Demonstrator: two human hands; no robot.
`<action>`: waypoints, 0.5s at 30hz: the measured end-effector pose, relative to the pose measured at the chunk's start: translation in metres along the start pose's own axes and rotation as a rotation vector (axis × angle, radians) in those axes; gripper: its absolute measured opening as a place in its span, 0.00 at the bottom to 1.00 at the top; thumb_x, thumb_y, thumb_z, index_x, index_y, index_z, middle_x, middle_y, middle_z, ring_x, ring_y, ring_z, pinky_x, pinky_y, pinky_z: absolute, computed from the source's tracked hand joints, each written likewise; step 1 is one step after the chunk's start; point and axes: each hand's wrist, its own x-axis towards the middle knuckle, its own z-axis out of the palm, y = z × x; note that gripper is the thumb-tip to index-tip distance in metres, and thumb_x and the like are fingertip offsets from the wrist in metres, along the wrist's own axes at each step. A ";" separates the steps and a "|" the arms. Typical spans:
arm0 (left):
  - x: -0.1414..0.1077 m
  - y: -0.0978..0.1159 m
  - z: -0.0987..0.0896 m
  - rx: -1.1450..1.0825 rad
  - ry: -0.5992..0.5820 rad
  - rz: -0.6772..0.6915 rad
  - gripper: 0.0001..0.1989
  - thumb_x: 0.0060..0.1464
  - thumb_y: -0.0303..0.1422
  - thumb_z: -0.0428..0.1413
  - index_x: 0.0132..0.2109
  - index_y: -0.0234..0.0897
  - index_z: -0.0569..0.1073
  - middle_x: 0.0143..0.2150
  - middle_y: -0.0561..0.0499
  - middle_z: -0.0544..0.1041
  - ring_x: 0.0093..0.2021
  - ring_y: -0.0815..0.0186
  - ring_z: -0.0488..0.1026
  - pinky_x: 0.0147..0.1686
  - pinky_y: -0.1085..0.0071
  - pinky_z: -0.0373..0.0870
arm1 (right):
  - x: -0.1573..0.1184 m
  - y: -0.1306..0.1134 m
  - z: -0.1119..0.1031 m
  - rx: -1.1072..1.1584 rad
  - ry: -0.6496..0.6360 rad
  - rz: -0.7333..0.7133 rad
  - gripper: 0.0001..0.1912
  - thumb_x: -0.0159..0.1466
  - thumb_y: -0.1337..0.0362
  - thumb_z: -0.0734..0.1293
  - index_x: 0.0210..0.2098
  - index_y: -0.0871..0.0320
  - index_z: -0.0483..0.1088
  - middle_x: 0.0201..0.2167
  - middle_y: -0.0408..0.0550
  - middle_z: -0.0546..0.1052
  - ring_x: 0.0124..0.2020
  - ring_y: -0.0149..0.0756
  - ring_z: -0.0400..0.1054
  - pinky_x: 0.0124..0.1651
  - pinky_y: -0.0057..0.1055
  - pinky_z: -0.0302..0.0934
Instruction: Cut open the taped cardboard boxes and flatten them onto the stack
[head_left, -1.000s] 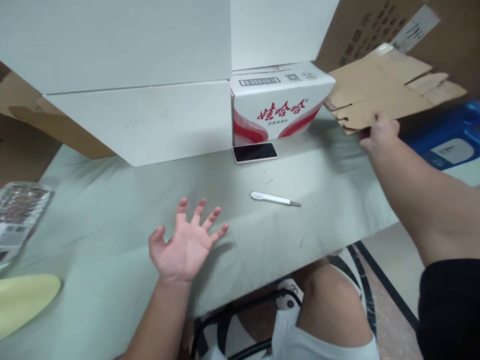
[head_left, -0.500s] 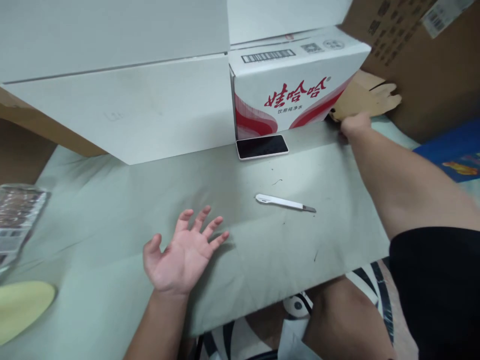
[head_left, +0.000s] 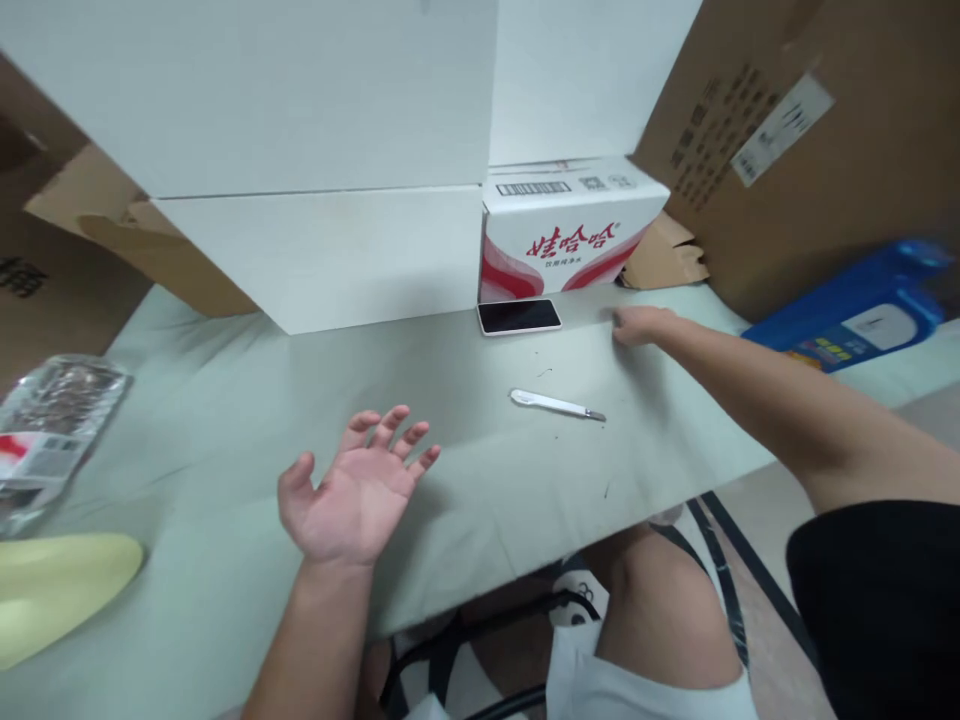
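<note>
The left hand [head_left: 352,500] is palm up over the table [head_left: 450,365], fingers spread and a little bent, with nothing in it. The right hand [head_left: 639,326] hangs over the far part of the table, its fingers loosely bent and mostly turned from view; I cannot tell how far they close, though nothing shows in its grasp. Just beyond it, the cardboard [head_left: 664,258] lies against the right end of the carton [head_left: 566,245], partly hidden by it and apart from the hand. The knife [head_left: 557,405] lies between the two hands, touched by neither, handle to the left and blade to the right. The phone [head_left: 519,316] lies at the foot of the carton.

I judge the step in hand to be a gap between grips, with the cardboard set aside. Any next move to the knife calls for care: coming from the right, the hand would meet the blade first, so it should pass over it and pinch the handle.
</note>
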 end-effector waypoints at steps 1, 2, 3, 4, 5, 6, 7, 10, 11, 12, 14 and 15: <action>-0.002 0.005 -0.002 -0.016 -0.012 0.020 0.26 0.33 0.52 0.72 0.36 0.41 0.81 0.44 0.46 0.82 0.43 0.52 0.80 0.40 0.54 0.84 | -0.014 -0.012 -0.007 -0.040 -0.034 -0.028 0.20 0.70 0.54 0.69 0.57 0.58 0.74 0.58 0.56 0.76 0.58 0.46 0.73 0.60 0.49 0.70; -0.004 0.011 -0.004 -0.033 -0.021 0.043 0.25 0.33 0.52 0.72 0.36 0.41 0.81 0.43 0.46 0.82 0.42 0.53 0.80 0.40 0.55 0.84 | -0.028 -0.026 -0.015 -0.075 -0.054 -0.052 0.19 0.70 0.55 0.68 0.56 0.58 0.76 0.57 0.58 0.78 0.58 0.50 0.74 0.58 0.49 0.70; -0.006 0.016 -0.007 -0.051 -0.026 0.068 0.25 0.33 0.52 0.71 0.36 0.41 0.81 0.41 0.47 0.82 0.41 0.54 0.80 0.40 0.56 0.83 | -0.043 -0.043 -0.023 -0.106 -0.058 -0.081 0.18 0.70 0.57 0.66 0.55 0.58 0.77 0.57 0.60 0.79 0.58 0.53 0.74 0.56 0.48 0.70; -0.008 0.022 -0.012 -0.068 -0.027 0.094 0.25 0.34 0.52 0.71 0.36 0.41 0.80 0.40 0.47 0.82 0.40 0.56 0.80 0.40 0.57 0.83 | -0.058 -0.063 -0.031 -0.134 -0.046 -0.130 0.18 0.70 0.57 0.64 0.55 0.56 0.78 0.57 0.61 0.79 0.58 0.56 0.74 0.54 0.48 0.69; -0.010 0.028 -0.016 -0.083 -0.025 0.122 0.24 0.35 0.52 0.70 0.36 0.41 0.80 0.39 0.48 0.81 0.39 0.57 0.79 0.40 0.58 0.82 | -0.073 -0.085 -0.039 -0.159 -0.026 -0.190 0.19 0.70 0.58 0.62 0.55 0.55 0.78 0.57 0.61 0.79 0.57 0.58 0.75 0.52 0.47 0.69; -0.012 0.033 -0.021 -0.096 -0.021 0.148 0.23 0.37 0.52 0.69 0.36 0.41 0.79 0.38 0.48 0.81 0.39 0.58 0.79 0.40 0.59 0.81 | -0.087 -0.108 -0.046 -0.182 -0.004 -0.256 0.20 0.70 0.58 0.60 0.54 0.54 0.78 0.56 0.60 0.80 0.57 0.58 0.75 0.51 0.46 0.68; -0.014 0.039 -0.025 -0.107 -0.014 0.173 0.22 0.39 0.51 0.67 0.35 0.40 0.78 0.38 0.48 0.80 0.38 0.59 0.78 0.39 0.60 0.80 | -0.102 -0.134 -0.053 -0.201 0.017 -0.328 0.20 0.71 0.58 0.59 0.54 0.52 0.78 0.56 0.59 0.80 0.56 0.57 0.75 0.50 0.45 0.68; -0.019 0.056 -0.037 -0.117 0.020 0.222 0.18 0.45 0.50 0.62 0.34 0.39 0.76 0.36 0.49 0.78 0.35 0.62 0.76 0.38 0.64 0.78 | -0.140 -0.216 -0.068 -0.262 0.084 -0.578 0.20 0.71 0.59 0.57 0.52 0.50 0.78 0.52 0.55 0.82 0.52 0.52 0.77 0.47 0.42 0.67; -0.020 0.060 -0.039 -0.117 0.039 0.229 0.18 0.47 0.50 0.60 0.33 0.39 0.75 0.35 0.49 0.76 0.34 0.63 0.75 0.37 0.65 0.76 | -0.150 -0.245 -0.071 -0.278 0.121 -0.681 0.20 0.71 0.59 0.57 0.52 0.49 0.77 0.52 0.54 0.82 0.52 0.51 0.77 0.46 0.41 0.67; -0.021 0.065 -0.042 -0.122 0.063 0.232 0.18 0.49 0.50 0.58 0.33 0.39 0.74 0.34 0.49 0.75 0.33 0.64 0.74 0.37 0.66 0.75 | -0.158 -0.273 -0.074 -0.279 0.163 -0.792 0.20 0.71 0.59 0.57 0.53 0.49 0.76 0.53 0.53 0.82 0.52 0.50 0.77 0.46 0.41 0.68; -0.022 0.072 -0.045 -0.144 0.106 0.226 0.19 0.52 0.50 0.54 0.31 0.38 0.73 0.32 0.49 0.73 0.31 0.65 0.73 0.35 0.67 0.73 | -0.169 -0.330 -0.081 -0.228 0.255 -0.979 0.20 0.71 0.59 0.58 0.56 0.49 0.75 0.60 0.51 0.78 0.53 0.48 0.77 0.48 0.41 0.70; -0.022 0.074 -0.047 -0.158 0.119 0.219 0.19 0.53 0.50 0.52 0.31 0.38 0.73 0.32 0.48 0.73 0.30 0.65 0.72 0.35 0.68 0.72 | -0.171 -0.358 -0.086 -0.180 0.300 -1.043 0.20 0.71 0.60 0.58 0.57 0.50 0.74 0.66 0.51 0.73 0.55 0.47 0.76 0.50 0.41 0.70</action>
